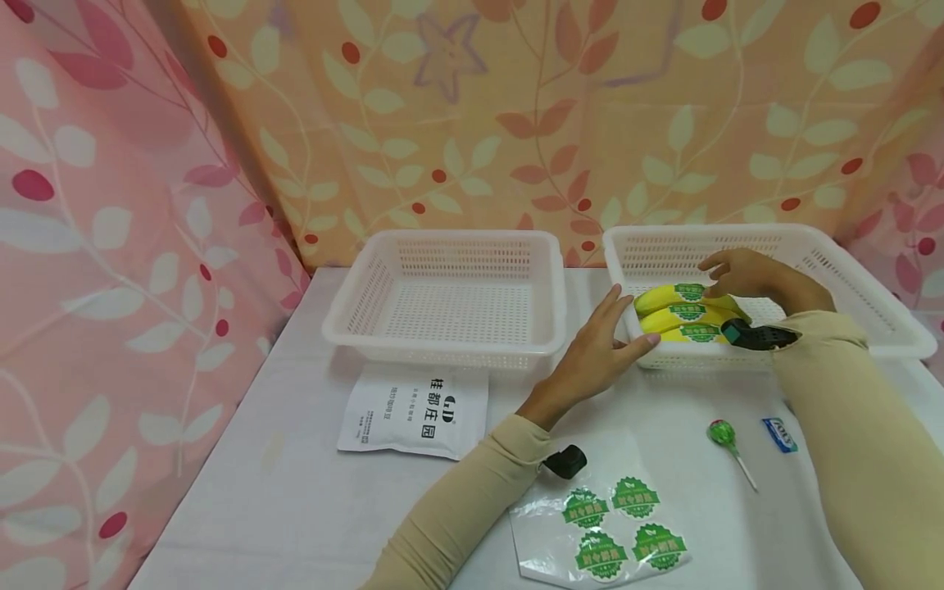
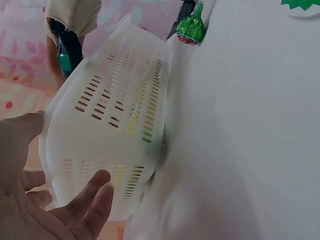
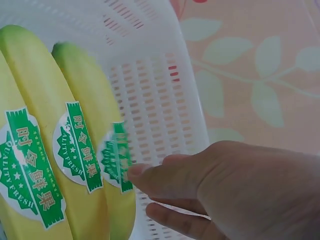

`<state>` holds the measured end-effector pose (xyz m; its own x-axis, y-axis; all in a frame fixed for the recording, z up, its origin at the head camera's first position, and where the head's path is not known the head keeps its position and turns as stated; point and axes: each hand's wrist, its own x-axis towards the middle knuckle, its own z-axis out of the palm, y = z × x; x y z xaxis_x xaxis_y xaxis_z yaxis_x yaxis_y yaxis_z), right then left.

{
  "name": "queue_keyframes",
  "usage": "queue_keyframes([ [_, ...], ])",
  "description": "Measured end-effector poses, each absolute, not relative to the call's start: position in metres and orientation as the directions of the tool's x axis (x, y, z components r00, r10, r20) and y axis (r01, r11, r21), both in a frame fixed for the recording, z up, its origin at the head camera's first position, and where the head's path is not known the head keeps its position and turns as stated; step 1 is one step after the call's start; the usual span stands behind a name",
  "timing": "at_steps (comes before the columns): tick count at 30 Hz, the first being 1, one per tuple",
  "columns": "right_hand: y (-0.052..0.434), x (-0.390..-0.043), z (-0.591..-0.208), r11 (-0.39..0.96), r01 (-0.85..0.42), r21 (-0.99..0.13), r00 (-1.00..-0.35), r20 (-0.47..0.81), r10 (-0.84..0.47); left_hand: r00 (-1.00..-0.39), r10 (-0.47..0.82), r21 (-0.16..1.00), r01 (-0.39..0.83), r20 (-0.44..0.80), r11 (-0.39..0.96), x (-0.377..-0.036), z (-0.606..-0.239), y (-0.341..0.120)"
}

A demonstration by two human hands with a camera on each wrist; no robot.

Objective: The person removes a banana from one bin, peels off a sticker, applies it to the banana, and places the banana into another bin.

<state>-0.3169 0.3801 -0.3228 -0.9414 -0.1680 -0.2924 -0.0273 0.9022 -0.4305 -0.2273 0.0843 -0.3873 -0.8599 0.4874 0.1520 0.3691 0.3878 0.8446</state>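
Note:
Three yellow bananas (image 1: 664, 319) with green-and-white stickers lie side by side in the right white basket (image 1: 708, 233). My right hand (image 1: 760, 277) is over them inside that basket. In the right wrist view its thumb (image 3: 160, 177) presses at the edge of the sticker (image 3: 116, 157) on the farthest banana, and the other fingers are loosely bent beside it. My left hand (image 1: 593, 351) is at the basket's near left corner, fingers spread and thumb at the rim. The left wrist view shows its fingertips (image 2: 100, 187) along the outer wall.
To the left stands a second white basket (image 1: 442, 348). In front of it lies a white printed pouch (image 1: 420, 418). A sticker sheet (image 1: 538, 533) with several green stickers, a green lollipop (image 1: 723, 434) and a small blue wrapped sweet (image 1: 780, 435) lie nearer. A patterned curtain (image 1: 472, 123) hangs behind.

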Motion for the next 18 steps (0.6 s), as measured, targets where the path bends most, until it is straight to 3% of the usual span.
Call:
queue_keyframes([
  [8,0.375,-0.298,-0.316,0.885,-0.102,-0.455,-0.959,-0.192,-0.209,-0.855,0.498,0.84,0.371,0.143,0.397,-0.229,-0.388,0.083],
  [18,0.353,-0.23,-0.319,0.869,-0.208,-0.45,-0.978,0.071,-0.198,-0.813,0.578,0.698,0.453,0.068,0.555,-0.21,-0.37,0.086],
])
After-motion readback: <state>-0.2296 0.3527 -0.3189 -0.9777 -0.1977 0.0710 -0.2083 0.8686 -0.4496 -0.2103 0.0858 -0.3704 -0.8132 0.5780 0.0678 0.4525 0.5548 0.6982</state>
